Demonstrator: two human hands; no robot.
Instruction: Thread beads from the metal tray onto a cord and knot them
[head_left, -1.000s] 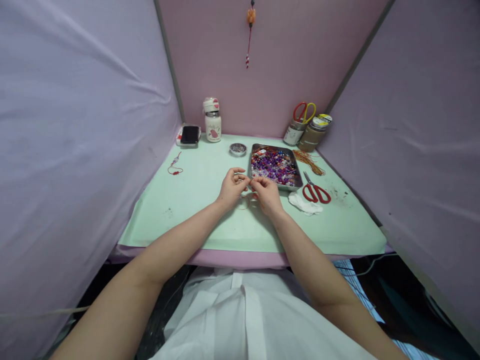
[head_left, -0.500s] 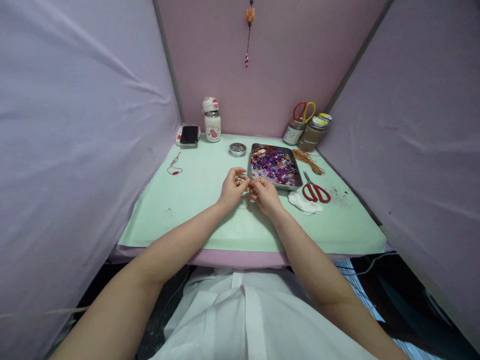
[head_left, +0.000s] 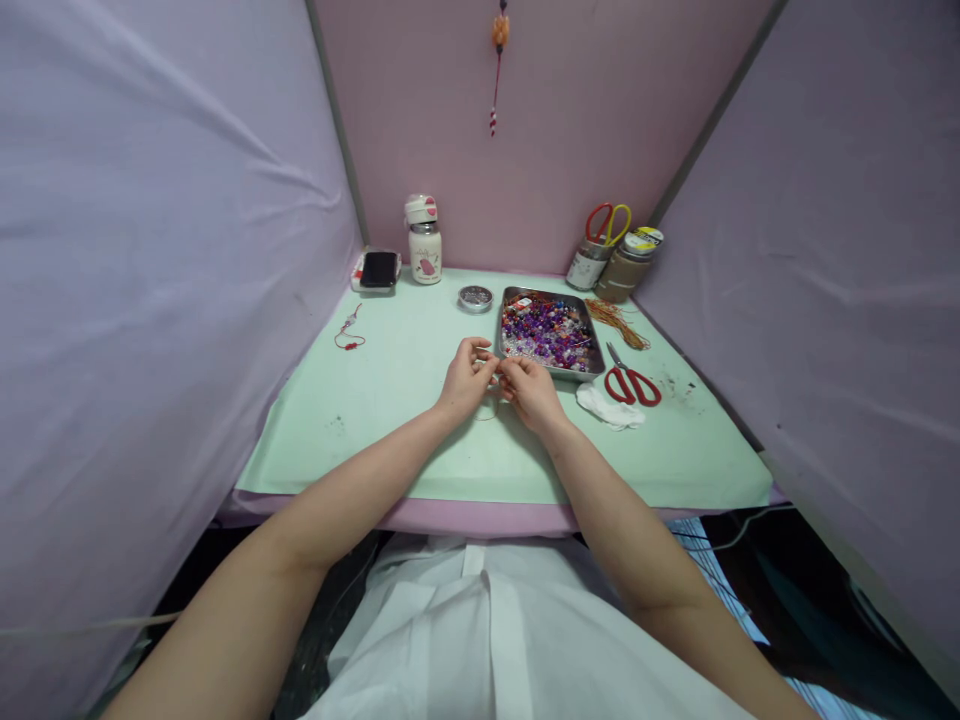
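Note:
My left hand (head_left: 468,378) and my right hand (head_left: 529,388) meet fingertip to fingertip just in front of the bead tray (head_left: 553,374). A thin, light cord (head_left: 488,418) hangs in a loop below the fingers, and both hands pinch it. Whether a bead sits between the fingertips is too small to tell. Mostly purple beads (head_left: 551,333), with clear, red and orange ones among them, fill the metal tray. Right of my right hand lies a crumpled white tissue (head_left: 611,407), with red-handled scissors (head_left: 632,383) beside it.
A round tin (head_left: 475,298) stands left of the tray. A phone (head_left: 380,269), a white bottle (head_left: 426,250) and a red beaded cord (head_left: 350,330) are at the left. Golden threads (head_left: 619,322), a jar with scissors (head_left: 589,262) and a brown jar (head_left: 624,270) are at the right.
Both hands stay almost in place, with only a slight shift of the fingers. The hanging cord loop has moved a little.

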